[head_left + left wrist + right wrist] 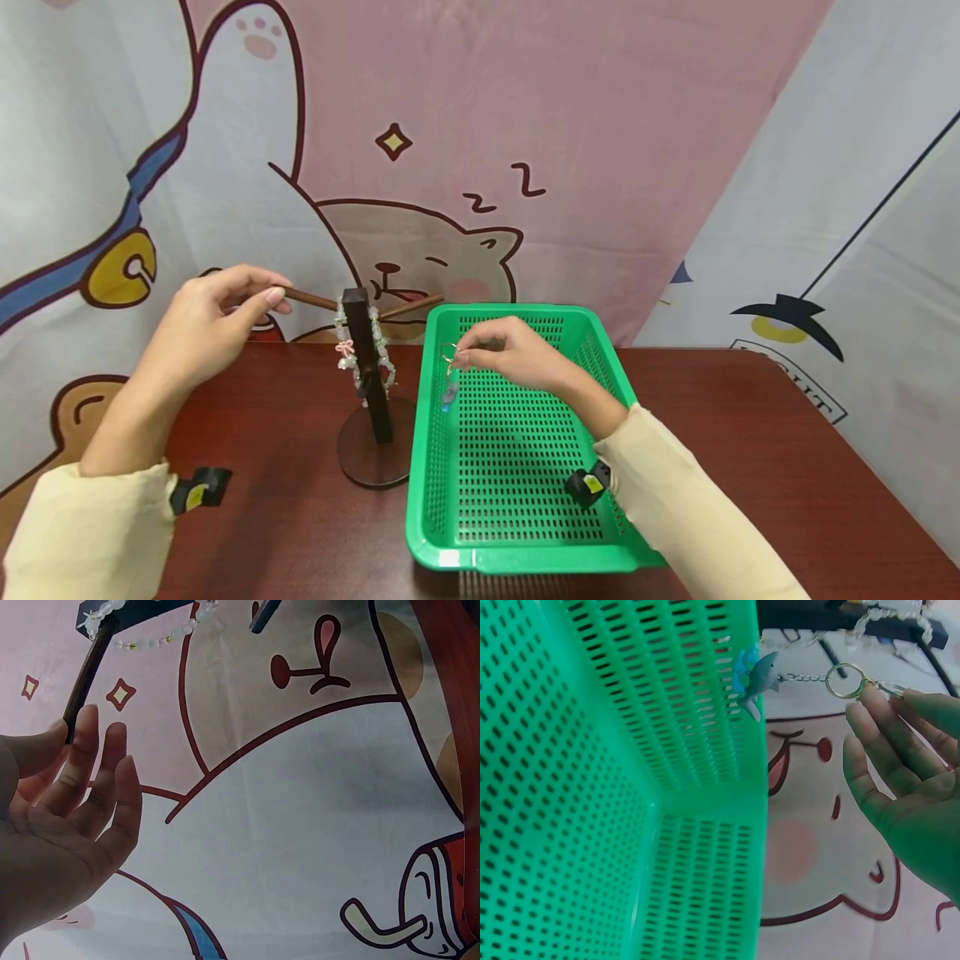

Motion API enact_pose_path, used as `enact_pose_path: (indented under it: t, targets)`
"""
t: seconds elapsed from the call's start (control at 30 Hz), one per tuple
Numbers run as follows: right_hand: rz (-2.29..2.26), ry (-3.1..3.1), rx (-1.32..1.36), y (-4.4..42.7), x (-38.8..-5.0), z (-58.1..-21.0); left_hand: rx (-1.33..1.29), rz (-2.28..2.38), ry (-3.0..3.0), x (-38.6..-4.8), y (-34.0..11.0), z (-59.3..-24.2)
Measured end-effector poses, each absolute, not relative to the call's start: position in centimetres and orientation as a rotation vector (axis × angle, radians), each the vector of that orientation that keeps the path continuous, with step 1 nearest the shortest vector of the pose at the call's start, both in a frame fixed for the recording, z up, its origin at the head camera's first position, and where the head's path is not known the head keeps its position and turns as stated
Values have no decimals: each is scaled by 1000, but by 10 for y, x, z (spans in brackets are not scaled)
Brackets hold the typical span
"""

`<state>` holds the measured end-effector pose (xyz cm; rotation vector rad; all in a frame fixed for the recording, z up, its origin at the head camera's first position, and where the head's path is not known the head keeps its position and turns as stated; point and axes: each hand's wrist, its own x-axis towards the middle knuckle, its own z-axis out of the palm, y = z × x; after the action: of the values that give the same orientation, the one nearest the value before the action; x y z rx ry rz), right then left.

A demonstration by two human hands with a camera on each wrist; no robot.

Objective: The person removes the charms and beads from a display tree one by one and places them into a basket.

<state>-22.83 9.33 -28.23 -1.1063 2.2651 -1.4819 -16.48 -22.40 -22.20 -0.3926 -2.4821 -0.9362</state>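
Note:
A dark wooden stand (378, 400) on a round base has thin pegs near its top. The tip of its left peg (311, 298) is pinched between thumb and fingers of my left hand (204, 323). Beaded bracelets (346, 348) hang on both sides of the post. My right hand (517, 354) pinches a keychain (450, 392) by its metal end, above the left side of the green basket (525, 560). In the right wrist view, a gold ring (844, 680) and short chain lead to a grey-blue charm shaped like a dolphin or shark (763, 673).
The basket stands on a reddish-brown table (247, 508), just right of the round base (360, 458). The right peg (412, 306) reaches toward the basket's back left corner. Behind the table hangs a cartoon-printed cloth (585, 167).

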Motion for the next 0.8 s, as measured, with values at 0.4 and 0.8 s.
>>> enact_pose_path:
  t: [0.4,0.8]
  targets:
    - [-1410,2364,-918,110,-243,-309,-401,-940,-2471,-166,-224,-223]
    - [-1351,2409,-853,116,-253,-338,-416,-941,-2466,-167,-225,-223]
